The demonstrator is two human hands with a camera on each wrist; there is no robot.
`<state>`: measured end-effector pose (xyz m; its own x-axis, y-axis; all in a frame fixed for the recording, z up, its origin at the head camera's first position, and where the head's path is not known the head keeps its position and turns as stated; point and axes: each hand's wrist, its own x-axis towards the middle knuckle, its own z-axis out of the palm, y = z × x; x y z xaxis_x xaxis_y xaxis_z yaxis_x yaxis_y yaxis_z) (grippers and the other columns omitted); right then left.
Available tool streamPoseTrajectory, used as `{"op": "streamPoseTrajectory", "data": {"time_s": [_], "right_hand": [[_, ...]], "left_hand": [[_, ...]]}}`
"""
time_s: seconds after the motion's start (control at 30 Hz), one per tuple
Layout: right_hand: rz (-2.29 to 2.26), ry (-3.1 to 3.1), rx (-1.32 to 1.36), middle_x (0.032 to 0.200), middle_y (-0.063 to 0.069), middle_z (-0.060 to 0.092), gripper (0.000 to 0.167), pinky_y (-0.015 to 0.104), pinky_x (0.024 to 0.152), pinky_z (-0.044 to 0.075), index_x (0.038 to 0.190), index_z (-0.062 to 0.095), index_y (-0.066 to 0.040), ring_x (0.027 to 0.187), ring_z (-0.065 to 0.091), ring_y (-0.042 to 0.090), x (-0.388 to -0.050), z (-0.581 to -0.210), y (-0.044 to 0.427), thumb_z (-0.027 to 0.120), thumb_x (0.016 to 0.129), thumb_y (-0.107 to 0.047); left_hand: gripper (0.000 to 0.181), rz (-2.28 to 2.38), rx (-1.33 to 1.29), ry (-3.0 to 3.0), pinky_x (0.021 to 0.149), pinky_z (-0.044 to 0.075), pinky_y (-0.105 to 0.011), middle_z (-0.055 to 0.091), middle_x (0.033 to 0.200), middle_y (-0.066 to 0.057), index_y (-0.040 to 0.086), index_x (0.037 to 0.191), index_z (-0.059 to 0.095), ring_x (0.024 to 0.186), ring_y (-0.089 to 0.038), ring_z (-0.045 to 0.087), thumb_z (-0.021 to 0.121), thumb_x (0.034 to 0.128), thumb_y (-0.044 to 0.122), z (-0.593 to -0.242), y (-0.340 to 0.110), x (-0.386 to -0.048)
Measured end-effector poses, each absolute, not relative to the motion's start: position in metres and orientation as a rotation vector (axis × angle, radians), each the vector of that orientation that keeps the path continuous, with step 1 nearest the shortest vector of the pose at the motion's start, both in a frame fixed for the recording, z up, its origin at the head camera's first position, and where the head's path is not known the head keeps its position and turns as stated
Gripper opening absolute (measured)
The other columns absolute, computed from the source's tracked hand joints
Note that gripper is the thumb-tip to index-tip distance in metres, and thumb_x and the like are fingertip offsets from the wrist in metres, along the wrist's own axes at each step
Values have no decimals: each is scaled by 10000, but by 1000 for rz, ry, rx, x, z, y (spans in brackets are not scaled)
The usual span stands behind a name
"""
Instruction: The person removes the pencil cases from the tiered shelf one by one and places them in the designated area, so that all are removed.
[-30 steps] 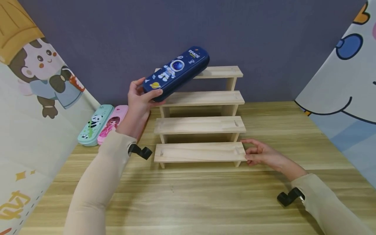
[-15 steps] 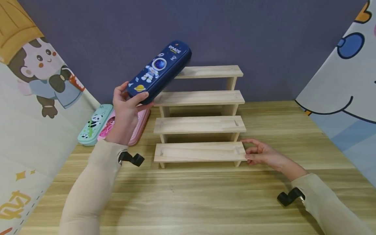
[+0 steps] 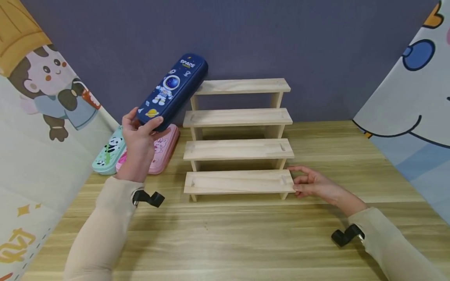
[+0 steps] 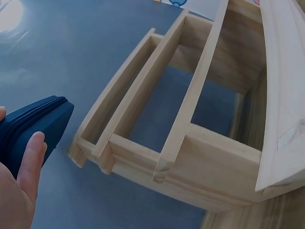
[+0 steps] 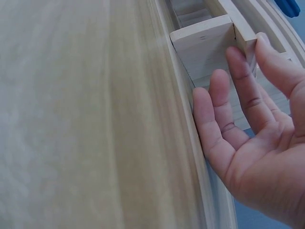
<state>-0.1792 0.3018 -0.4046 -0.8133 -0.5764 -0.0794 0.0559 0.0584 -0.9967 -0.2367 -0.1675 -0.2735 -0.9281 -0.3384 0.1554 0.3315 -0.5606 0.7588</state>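
Note:
My left hand [image 3: 138,142] grips the lower end of a dark blue pencil case [image 3: 173,91] with an astronaut print and the word SPACE on its lid. Tilted with its far end up and to the right, the case hangs in the air left of a four-step wooden display rack [image 3: 239,150]. Its zipper edge shows in the left wrist view, apart from the rack. At the rack's lowest step, my right hand [image 3: 318,188] pinches the right end of the board between thumb [image 5: 276,64] and forefinger, the other fingers loosely curled below it.
Behind my left forearm, a green panda pencil case [image 3: 109,154], a partly hidden pink one [image 3: 121,162] and another pink one with a rabbit [image 3: 163,152] lie side by side on the wooden table [image 3: 246,238]. A dark wall [image 3: 316,58] stands close behind the rack.
My left hand has moved left and slightly down with the blue pencil case, away from the rack's top step; the case has turned more upright. My right hand has stayed on the rack.

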Motion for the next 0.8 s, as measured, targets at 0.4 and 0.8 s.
{"op": "streamPoseTrajectory", "data": {"time_s": [0.4, 0.8], "right_hand": [[-1797, 1893, -519, 1041, 25, 688, 514, 347, 772, 611, 1399, 444, -266, 852, 678, 180, -179, -405, 302, 580, 985, 6], [-1796, 1893, -518, 1038, 25, 689, 512, 352, 772, 613, 1391, 456, -280, 852, 680, 182, -179, -405, 302, 584, 984, 3]], "left_hand": [[782, -2452, 124, -1176, 756, 615, -417, 323, 1340, -67, 186, 1370, 364, 1239, -302, 474, 801, 778, -80, -278, -184, -233], [804, -2451, 195, -1072, 715, 616, -433, 337, 1302, -79, 159, 1328, 361, 1210, -329, 509, 798, 732, -156, -290, -193, -235]]}}
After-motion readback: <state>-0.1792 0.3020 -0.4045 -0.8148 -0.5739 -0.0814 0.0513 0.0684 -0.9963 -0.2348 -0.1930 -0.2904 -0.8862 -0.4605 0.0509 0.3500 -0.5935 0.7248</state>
